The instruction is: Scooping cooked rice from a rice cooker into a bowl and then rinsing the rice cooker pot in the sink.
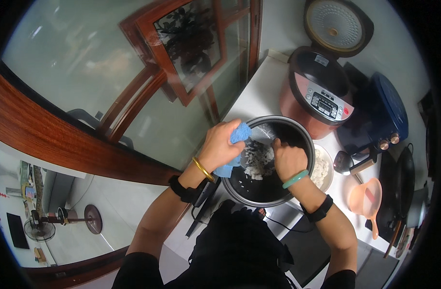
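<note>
My left hand [220, 146] is closed around a folded blue cloth [241, 133] at the left rim of a dark inner cooking pot [307, 139]. That stretch of rim is hidden by the hand and cloth. Over the pot, my right hand [290, 159] grips a pale, dotted rice paddle [262, 133], its handle mostly covered by my fingers. Loose cooked white rice [256, 164] clumps in the pot's middle, with a few grains stuck on the dark wall. Just right of the pot, partly behind my right hand, a white bowl [330, 177] holds more rice.
A pink rice cooker [296, 104] stands behind the pot with its lid [334, 27] raised. Beside it is a dark blue appliance [376, 108]. A ladle [343, 162] and an orange plastic scoop [367, 198] lie rightward. A wood-framed glass window [184, 97] borders the left.
</note>
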Tool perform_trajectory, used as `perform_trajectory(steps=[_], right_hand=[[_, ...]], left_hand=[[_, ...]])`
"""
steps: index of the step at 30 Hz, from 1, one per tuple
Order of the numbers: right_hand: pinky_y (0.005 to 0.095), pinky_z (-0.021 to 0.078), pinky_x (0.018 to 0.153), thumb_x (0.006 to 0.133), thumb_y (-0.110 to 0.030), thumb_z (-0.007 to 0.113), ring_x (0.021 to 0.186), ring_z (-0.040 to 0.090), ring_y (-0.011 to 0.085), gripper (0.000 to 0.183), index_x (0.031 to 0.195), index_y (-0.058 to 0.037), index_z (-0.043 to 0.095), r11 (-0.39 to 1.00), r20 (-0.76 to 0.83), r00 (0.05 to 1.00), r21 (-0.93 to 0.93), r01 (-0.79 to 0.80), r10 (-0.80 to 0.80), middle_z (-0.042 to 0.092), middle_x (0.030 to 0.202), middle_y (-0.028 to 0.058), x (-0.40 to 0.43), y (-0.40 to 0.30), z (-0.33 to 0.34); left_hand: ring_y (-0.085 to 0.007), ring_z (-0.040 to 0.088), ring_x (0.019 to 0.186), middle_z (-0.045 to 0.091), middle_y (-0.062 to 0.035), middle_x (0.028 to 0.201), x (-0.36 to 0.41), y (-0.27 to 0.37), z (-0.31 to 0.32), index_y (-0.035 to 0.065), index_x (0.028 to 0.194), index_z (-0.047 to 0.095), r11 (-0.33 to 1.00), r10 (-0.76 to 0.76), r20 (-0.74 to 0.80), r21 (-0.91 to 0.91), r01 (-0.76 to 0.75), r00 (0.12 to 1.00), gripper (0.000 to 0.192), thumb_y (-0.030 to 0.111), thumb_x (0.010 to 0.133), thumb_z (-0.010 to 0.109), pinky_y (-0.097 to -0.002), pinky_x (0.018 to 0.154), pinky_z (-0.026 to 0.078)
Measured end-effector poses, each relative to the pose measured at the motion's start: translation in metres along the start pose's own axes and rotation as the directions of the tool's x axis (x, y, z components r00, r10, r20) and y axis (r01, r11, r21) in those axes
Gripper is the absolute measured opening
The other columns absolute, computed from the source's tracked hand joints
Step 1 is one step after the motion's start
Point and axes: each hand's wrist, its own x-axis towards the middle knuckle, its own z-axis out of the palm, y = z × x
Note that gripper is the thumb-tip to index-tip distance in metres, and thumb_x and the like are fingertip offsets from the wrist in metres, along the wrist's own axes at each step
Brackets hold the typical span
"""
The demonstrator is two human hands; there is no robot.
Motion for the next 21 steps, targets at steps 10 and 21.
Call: perform_trajectory(steps=[10,21], right_hand=[[0.0326,0.0502,0.048,0.086,-0.015,0.045,0.059,0.065,0.0221,0.018,0.086,-0.0078,0.061,0.995,-0.056,0.998,-0.093,0.027,-0.033,0.064,0.069,0.0068,-0.001,-0.009,-0.008],[0.0341,0.0511,0.050,0.090,-0.018,0.041,0.058,0.065,0.0223,0.027,0.096,-0.0043,0.064,0.991,0.176,0.980,-0.073,0.109,-0.094,0.065,0.066,0.0087,0.019,-0.005,-0.003]], left_hand=[[-0.0401,0.055,0.074,0.056,-0.0185,0.075,0.005,0.008,-0.004,0.0022,0.083,0.050,0.990,0.096,-0.114,0.115,-0.083,0.989,0.022,0.007,0.063,0.059,-0.0425,0.061,0.043],[-0.0391,0.055,0.066,0.055,-0.0168,0.069,0.012,0.002,-0.004,0.0030,0.080,0.049,0.981,0.182,-0.100,0.085,-0.173,0.978,0.020,0.007,0.063,0.059,-0.0396,0.056,0.044]])
